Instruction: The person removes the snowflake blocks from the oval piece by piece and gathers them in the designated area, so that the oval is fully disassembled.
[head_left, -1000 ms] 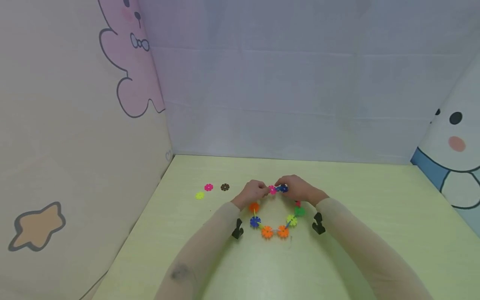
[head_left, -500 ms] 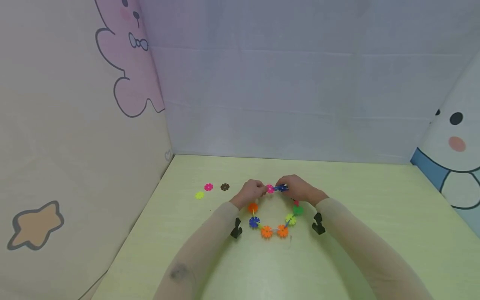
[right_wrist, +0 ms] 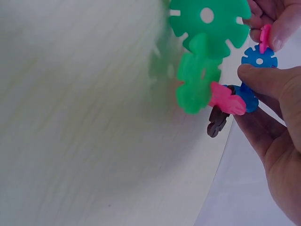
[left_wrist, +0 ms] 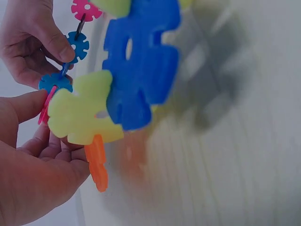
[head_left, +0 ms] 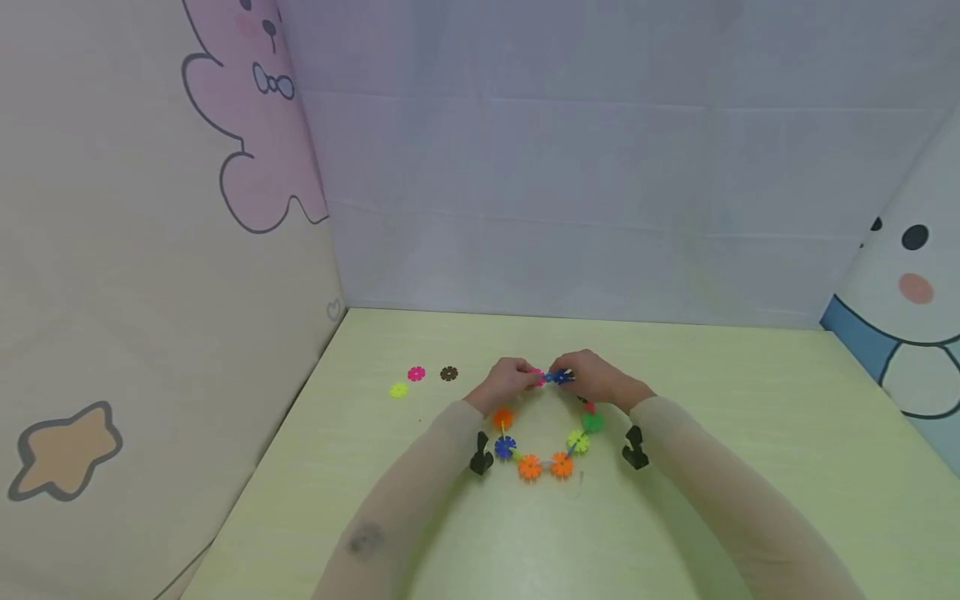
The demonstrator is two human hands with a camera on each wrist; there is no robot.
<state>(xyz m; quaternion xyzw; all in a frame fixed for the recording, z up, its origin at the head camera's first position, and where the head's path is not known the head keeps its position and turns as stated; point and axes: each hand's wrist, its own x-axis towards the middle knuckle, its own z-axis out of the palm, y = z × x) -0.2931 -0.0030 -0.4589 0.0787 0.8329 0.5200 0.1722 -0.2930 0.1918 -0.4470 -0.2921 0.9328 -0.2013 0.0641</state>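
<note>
In the head view, a ring-like chain of snowflake discs lies between the two hands. My left hand (head_left: 504, 383) pinches a pink snowflake disc (left_wrist: 45, 108) at the chain's far side. That disc meets the edge of a blue snowflake disc (right_wrist: 259, 58). My right hand (head_left: 596, 377) grips the linked blue discs, its thumb on one blue disc (left_wrist: 81, 47). Nearer the person, the chain runs through an orange disc (head_left: 503, 418), a dark blue disc (head_left: 506, 447), two more orange discs, a yellow-green disc (head_left: 578, 442) and a green disc (head_left: 592, 422).
Left of the hands, a loose pink disc (head_left: 416, 373), a brown disc (head_left: 448, 373) and a yellow disc (head_left: 398, 390) lie on the pale table (head_left: 675, 500). A curtain (head_left: 525, 208) stands behind the table, and a printed wall (head_left: 187, 333) borders its left side.
My left fingers have moved further over the pink disc, covering more of it. The chain's near side has shifted slightly left. The loose discs stay in place.
</note>
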